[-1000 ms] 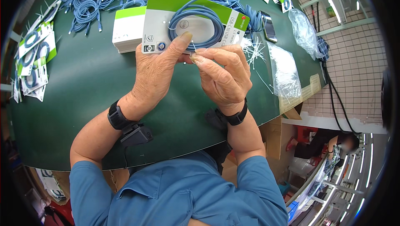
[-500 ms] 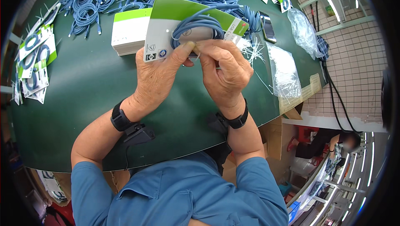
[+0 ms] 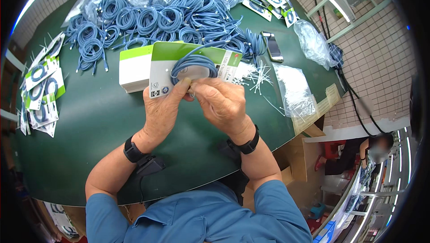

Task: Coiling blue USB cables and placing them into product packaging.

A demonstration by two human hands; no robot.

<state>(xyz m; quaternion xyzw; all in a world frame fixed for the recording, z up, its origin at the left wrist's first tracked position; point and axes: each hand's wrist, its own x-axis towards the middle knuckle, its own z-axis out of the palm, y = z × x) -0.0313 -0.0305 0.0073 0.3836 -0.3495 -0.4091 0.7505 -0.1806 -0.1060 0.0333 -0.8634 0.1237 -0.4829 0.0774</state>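
My left hand (image 3: 162, 111) is closed on the lower edge of a white and green packaging card (image 3: 159, 69), its thumb pressed on the front. On that card lies a coiled blue cable (image 3: 197, 59), one end reaching toward the upper right. My right hand (image 3: 224, 102) pinches at the bottom of the coil, fingertips against my left thumb. A thin whitish cable tie seems to be between those fingers, mostly hidden by them. Just behind the card stands a stack of similar cards (image 3: 134, 75).
Coiled blue cables (image 3: 150, 21) are heaped at the back. Finished carded cables (image 3: 42, 86) lie at left, others (image 3: 268, 1) at back right. To the right are loose white cable ties (image 3: 260, 75), a bag of ties (image 3: 295, 91), a phone (image 3: 272, 46) and a clear plastic bag (image 3: 313, 44).
Both hands and the card sit lower in the picture and slightly left; the whole view has shifted too, showing more of the heap. The pinch at the coil stays.
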